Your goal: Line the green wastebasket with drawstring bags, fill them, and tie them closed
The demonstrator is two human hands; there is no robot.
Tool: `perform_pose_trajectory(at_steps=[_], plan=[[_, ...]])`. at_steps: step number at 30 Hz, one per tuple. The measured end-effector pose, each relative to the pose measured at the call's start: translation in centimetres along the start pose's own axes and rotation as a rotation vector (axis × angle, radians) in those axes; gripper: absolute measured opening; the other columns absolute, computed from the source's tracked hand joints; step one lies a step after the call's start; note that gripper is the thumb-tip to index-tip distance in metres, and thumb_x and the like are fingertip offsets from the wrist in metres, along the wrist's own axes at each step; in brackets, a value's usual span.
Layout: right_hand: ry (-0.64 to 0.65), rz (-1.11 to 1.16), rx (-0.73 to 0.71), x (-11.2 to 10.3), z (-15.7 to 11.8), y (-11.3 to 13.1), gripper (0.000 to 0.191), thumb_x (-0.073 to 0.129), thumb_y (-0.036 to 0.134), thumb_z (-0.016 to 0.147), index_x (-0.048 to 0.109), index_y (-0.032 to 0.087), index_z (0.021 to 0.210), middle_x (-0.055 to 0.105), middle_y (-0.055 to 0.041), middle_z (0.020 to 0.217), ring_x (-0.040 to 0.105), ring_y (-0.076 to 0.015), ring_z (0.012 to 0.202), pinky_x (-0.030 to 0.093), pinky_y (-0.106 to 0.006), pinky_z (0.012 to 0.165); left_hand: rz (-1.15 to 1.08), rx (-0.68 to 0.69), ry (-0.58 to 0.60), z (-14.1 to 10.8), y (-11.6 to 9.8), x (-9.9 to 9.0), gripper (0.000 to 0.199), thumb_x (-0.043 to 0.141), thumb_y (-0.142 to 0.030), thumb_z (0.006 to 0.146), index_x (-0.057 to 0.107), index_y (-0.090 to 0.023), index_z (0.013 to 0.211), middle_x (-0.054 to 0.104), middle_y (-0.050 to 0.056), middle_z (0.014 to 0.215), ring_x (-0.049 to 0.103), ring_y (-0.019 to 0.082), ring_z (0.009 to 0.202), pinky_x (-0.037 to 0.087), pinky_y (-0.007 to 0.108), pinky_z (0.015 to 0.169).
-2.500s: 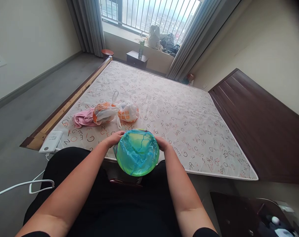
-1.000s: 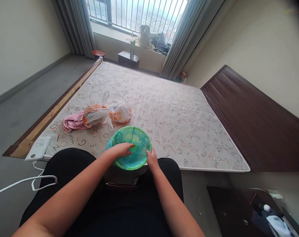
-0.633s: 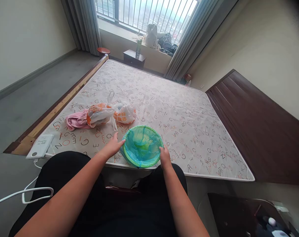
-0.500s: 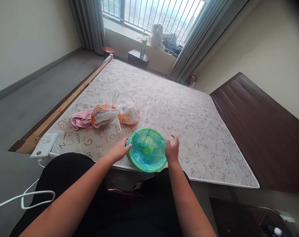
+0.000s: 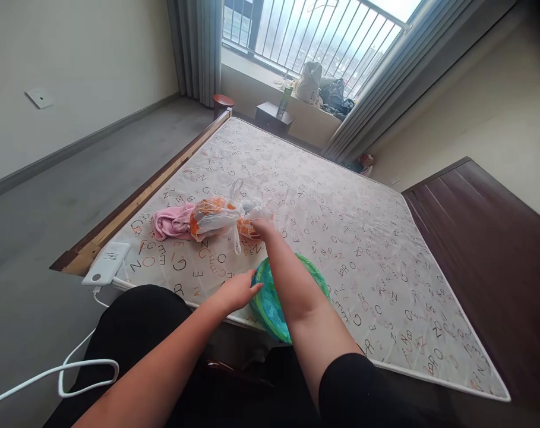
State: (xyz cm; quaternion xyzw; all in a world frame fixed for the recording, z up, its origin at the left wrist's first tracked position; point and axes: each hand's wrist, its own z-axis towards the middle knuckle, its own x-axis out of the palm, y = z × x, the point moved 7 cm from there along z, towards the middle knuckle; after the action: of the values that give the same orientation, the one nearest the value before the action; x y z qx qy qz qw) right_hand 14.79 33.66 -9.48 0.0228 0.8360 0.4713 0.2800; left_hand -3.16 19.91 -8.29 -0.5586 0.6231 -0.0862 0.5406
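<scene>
I have my left hand point(image 5: 239, 291) flat and open against the left rim of the green bowl point(image 5: 270, 303) lined with blue plastic, which sits at the near edge of the mattress point(image 5: 341, 238). My right hand point(image 5: 261, 226) reaches past the bowl onto the white and orange plastic bag point(image 5: 252, 217); I cannot tell whether its fingers have closed. A second such bag point(image 5: 211, 217) and a pink cloth point(image 5: 169, 221) lie to the left.

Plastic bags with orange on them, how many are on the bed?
2: left bag beside the pink cloth; right bag under the right hand. More may be hidden.
</scene>
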Motion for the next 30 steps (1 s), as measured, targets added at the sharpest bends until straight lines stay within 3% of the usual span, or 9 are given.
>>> perform_pose_trajectory(at_steps=[4, 8, 10, 13, 16, 20, 23, 26, 30], plan=[[-0.059, 0.214, 0.168, -0.9, 0.0, -1.7, 0.036, 0.062, 0.036, 0.100, 0.060, 0.013, 0.128, 0.064, -0.0096, 0.123, 0.067, -0.0202, 0.103, 0.059, -0.041, 0.087, -0.017, 0.026, 0.005, -0.1, -0.1, -0.1, 0.056, 0.053, -0.050, 0.096, 0.055, -0.020, 0.142, 0.067, 0.017, 0.136, 0.064, 0.033, 0.125, 0.048, 0.041, 0.102], [-0.250, 0.420, 0.084, -6.7, -2.0, -1.4, 0.026, 0.059, 0.031, 0.099, 0.065, 0.008, 0.110, 0.067, -0.0081, 0.110, 0.067, -0.0124, 0.089, 0.058, -0.029, 0.079, -0.037, 0.049, 0.004, 0.3, -0.3, -0.2, 0.056, 0.053, -0.050, 0.095, 0.056, -0.018, 0.141, 0.066, 0.020, 0.136, 0.063, 0.037, 0.126, 0.048, 0.045, 0.102], [-0.335, 0.504, -0.004, -10.4, -4.7, -1.3, 0.020, 0.060, 0.029, 0.093, 0.067, 0.011, 0.100, 0.070, -0.0079, 0.105, 0.067, -0.0124, 0.088, 0.059, -0.026, 0.078, -0.028, 0.059, 0.004, 0.5, -0.5, -0.2, 0.055, 0.052, -0.049, 0.095, 0.057, -0.018, 0.140, 0.066, 0.020, 0.136, 0.064, 0.038, 0.124, 0.048, 0.046, 0.101], [-0.422, 0.642, -0.150, -15.4, -10.8, -2.1, 0.018, 0.064, 0.032, 0.085, 0.069, 0.016, 0.092, 0.074, -0.0066, 0.100, 0.070, -0.0164, 0.093, 0.061, -0.030, 0.082, -0.031, 0.053, -0.011, 1.1, -0.8, -0.2, 0.051, 0.053, -0.046, 0.095, 0.058, -0.017, 0.137, 0.067, 0.020, 0.134, 0.065, 0.037, 0.122, 0.049, 0.046, 0.102], [-0.461, 0.820, -0.297, -18.4, -18.4, -3.9, 0.020, 0.069, 0.034, 0.081, 0.073, 0.016, 0.089, 0.075, -0.0072, 0.098, 0.071, -0.0183, 0.095, 0.060, -0.035, 0.091, -0.095, 0.058, -0.142, 1.8, -1.4, -0.9, 0.051, 0.057, -0.040, 0.093, 0.056, -0.015, 0.138, 0.063, 0.020, 0.139, 0.060, 0.033, 0.130, 0.044, 0.045, 0.111], [-0.466, 0.817, -0.355, -18.9, -27.1, -7.2, 0.022, 0.069, 0.037, 0.085, 0.076, 0.017, 0.091, 0.075, -0.0077, 0.100, 0.071, -0.0209, 0.101, 0.057, -0.041, 0.099, -0.306, 0.096, -0.606, 0.3, -2.5, -4.2, 0.041, 0.049, -0.027, 0.094, 0.055, -0.015, 0.133, 0.060, 0.018, 0.139, 0.056, 0.028, 0.133, 0.044, 0.043, 0.113], [-0.506, 0.785, -0.385, -18.0, -31.4, -9.9, 0.020, 0.071, 0.036, 0.084, 0.079, 0.019, 0.089, 0.072, -0.0066, 0.104, 0.070, -0.0213, 0.100, 0.057, -0.043, 0.101, -0.407, 0.310, -0.870, -2.9, -5.0, -6.5, 0.034, 0.040, -0.028, 0.099, 0.054, -0.020, 0.128, 0.059, 0.013, 0.139, 0.054, 0.024, 0.134, 0.047, 0.042, 0.110], [-0.502, 0.724, -0.379, -16.6, -33.4, -12.2, 0.021, 0.069, 0.037, 0.085, 0.080, 0.020, 0.089, 0.070, -0.0074, 0.107, 0.069, -0.0232, 0.102, 0.058, -0.045, 0.100, -0.314, 0.484, -0.809, -4.5, -8.3, -6.4, 0.038, 0.043, -0.038, 0.101, 0.051, -0.023, 0.134, 0.050, 0.012, 0.151, 0.046, 0.025, 0.142, 0.044, 0.044, 0.114], [-0.414, 0.416, -0.372, -14.6, -33.5, -13.3, 0.026, 0.061, 0.039, 0.091, 0.079, 0.023, 0.099, 0.069, -0.0090, 0.113, 0.064, -0.0264, 0.117, 0.055, -0.046, 0.104, -0.145, 0.508, -0.484, -2.7, -10.5, -2.6, 0.057, 0.053, -0.047, 0.097, 0.045, -0.021, 0.148, 0.047, 0.013, 0.155, 0.043, 0.027, 0.145, 0.037, 0.044, 0.120]])
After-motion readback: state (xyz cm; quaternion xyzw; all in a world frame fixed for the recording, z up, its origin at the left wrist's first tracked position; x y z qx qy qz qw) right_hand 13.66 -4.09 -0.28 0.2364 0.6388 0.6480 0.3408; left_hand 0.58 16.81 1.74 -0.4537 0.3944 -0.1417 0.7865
